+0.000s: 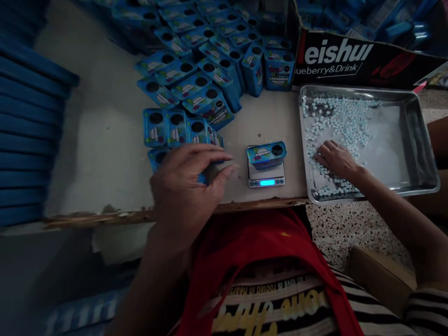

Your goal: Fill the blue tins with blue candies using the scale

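Observation:
My left hand hovers over the table's front edge, thumb and fingers apart in a C shape with nothing plainly held. Behind its fingers stand blue candy tins, partly hidden. To its right a single blue tin rests on a small white digital scale with a lit display, its digits unreadable. My right hand is down in a metal tray, its bent fingers closed among small pale-blue candies. The fingertips are partly hidden there.
Many more blue tins crowd the back of the table. A black printed carton filled with blue packages stands behind the tray. Blue stacked items rise at the left. A cardboard box sits on the floor at right.

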Available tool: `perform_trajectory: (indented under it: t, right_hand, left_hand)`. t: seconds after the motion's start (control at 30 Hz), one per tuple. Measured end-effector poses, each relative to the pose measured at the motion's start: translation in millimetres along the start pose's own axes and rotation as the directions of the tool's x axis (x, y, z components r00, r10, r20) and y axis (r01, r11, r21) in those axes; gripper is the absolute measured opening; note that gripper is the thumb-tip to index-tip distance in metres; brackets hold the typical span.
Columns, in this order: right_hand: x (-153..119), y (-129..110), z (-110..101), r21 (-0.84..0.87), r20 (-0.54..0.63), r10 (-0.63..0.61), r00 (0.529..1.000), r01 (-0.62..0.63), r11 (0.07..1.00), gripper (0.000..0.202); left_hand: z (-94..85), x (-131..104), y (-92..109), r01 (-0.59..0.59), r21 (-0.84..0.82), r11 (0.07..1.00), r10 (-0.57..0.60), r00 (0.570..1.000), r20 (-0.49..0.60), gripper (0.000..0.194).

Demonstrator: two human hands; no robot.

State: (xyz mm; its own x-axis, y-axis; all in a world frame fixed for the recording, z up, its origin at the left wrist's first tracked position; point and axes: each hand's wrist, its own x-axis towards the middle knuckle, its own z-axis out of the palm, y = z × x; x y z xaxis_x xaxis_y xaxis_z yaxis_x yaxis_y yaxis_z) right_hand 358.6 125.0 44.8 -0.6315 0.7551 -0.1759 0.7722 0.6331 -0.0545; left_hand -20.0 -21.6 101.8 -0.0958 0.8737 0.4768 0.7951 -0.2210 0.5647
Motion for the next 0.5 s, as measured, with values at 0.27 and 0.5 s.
perform_trajectory:
  t: [0.27, 0.5]
  right_hand:
    - [-9.2, 23.4, -23.7, 0.906, -0.004, 0.580, 0.815, -0.242, 0.347, 0.033]
    - [-28.9, 5.5, -37.6, 0.957, 0.285, 0.382, 0.879, -0.282, -0.067, 0.045]
  left_hand:
    - [6.9, 5.1, -1.1, -0.087, 0.046, 0.995, 0.085, 0.996, 0.039, 0.017]
    - [19.8, 9.4, -9.6, 0.077, -0.161, 0.984, -0.056, 0.990, 0.133, 0.044]
